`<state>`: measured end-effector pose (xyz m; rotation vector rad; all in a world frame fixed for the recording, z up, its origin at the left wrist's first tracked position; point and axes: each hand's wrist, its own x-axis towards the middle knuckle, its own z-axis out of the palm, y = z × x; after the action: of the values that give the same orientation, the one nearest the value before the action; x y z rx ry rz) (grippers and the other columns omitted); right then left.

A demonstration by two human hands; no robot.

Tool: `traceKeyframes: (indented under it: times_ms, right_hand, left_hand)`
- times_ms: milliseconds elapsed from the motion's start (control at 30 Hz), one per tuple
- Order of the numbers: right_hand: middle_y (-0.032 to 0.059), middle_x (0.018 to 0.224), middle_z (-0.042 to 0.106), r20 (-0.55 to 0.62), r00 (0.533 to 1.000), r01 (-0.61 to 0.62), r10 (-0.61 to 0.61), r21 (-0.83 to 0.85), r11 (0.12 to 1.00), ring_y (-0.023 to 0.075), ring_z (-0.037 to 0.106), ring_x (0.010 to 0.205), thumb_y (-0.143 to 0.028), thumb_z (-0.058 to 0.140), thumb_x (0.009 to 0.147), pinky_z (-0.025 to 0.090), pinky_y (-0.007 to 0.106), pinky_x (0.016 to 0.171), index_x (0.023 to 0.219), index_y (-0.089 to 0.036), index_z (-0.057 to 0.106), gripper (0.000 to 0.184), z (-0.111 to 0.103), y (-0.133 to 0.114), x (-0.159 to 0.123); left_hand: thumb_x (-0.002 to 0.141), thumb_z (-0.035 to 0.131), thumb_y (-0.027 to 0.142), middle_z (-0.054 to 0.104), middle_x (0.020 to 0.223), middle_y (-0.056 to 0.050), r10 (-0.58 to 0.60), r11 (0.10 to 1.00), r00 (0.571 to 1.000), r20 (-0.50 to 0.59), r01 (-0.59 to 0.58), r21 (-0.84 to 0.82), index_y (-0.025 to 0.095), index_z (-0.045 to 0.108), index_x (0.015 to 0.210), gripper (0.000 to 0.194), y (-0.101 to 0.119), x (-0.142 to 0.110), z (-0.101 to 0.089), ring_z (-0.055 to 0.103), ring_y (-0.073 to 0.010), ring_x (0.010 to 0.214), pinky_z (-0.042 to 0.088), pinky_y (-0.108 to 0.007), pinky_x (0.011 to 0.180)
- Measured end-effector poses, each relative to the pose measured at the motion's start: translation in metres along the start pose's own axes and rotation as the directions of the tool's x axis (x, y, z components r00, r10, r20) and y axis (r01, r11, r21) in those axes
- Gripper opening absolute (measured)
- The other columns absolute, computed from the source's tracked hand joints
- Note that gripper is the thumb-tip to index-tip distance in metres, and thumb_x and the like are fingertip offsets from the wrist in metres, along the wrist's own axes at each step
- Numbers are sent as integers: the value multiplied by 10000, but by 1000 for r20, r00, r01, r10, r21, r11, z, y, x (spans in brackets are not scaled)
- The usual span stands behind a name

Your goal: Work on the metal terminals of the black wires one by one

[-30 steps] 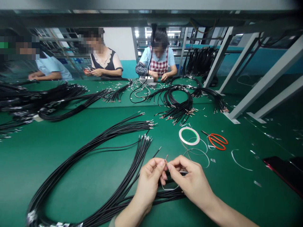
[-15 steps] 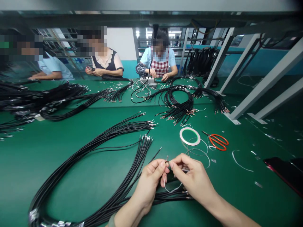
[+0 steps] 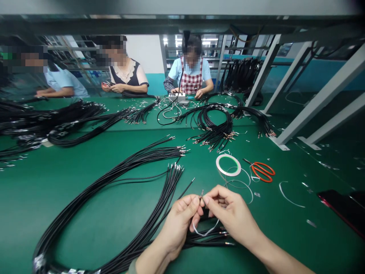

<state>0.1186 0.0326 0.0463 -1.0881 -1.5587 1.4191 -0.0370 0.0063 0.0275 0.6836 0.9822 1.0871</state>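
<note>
My left hand [image 3: 178, 219] is clamping a wire tip [image 3: 202, 193], my right hand [image 3: 236, 213] pinching closed beside it, seemingly mid-work; cables [image 3: 148, 219] are lying left of my fingers, their progress unclear.

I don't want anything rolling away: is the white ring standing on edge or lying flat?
Lying flat: the white ring shows its broad face upward on the green tabletop.

smooth matt green tabletop [image 3: 114, 213], black rubbery cables [image 3: 94, 186], glossy orange plastic scissor handles [image 3: 264, 163]
</note>
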Motion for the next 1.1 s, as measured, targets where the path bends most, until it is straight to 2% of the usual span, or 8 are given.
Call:
traceKeyframes:
  times_ms: [233,467,600,800,1000,1100]
  right_hand:
    - [11,711,688,15,1000,-11,11,22,1000,134,605,638,-324,608,906,483,232,613,813,-176,648,179,0,-1,-1]
    - [13,703,683,36,999,-32,30,49,998,130,595,625,-338,611,902,474,228,597,814,-174,647,189,0,-1,-2]
    - [5,684,665,9,1000,-17,17,27,1000,130,591,617,-331,618,895,469,230,597,810,-173,652,183,0,0,-2]
    - [-2,668,655,-36,999,15,-16,-26,1000,132,580,613,-307,618,886,458,229,590,780,-173,644,173,-1,0,-1]
    - [-6,681,664,-43,998,52,-54,-49,997,128,588,618,-275,601,896,462,221,597,773,-181,637,159,1,-2,-2]
    - [-13,670,641,-51,997,58,-61,-65,996,130,583,617,-277,601,896,463,221,595,779,-182,638,156,1,-1,-2]
  left_hand:
    - [890,609,375,400,471,77,-17,1000,999,45,18,-18,136,605,713,298,2,-2,1,207,-51,417,201,-173,408]
    - [890,613,359,396,469,81,-19,999,997,75,22,-44,136,596,696,297,3,-3,0,196,-44,415,189,-170,409]
    - [884,622,377,449,508,71,32,999,998,47,-32,-5,137,613,735,283,0,-1,-1,232,-30,402,204,-158,401]
    - [843,657,427,494,473,63,161,967,985,-58,-145,210,135,609,729,317,1,-1,2,365,-28,379,311,-134,405]
    - [812,691,417,591,645,37,244,952,966,-81,-222,209,171,630,967,298,1,-1,3,447,-35,387,371,-136,363]
    - [825,681,399,581,630,38,249,941,964,-90,-220,256,167,662,932,256,1,-2,2,446,-19,359,352,-128,357]
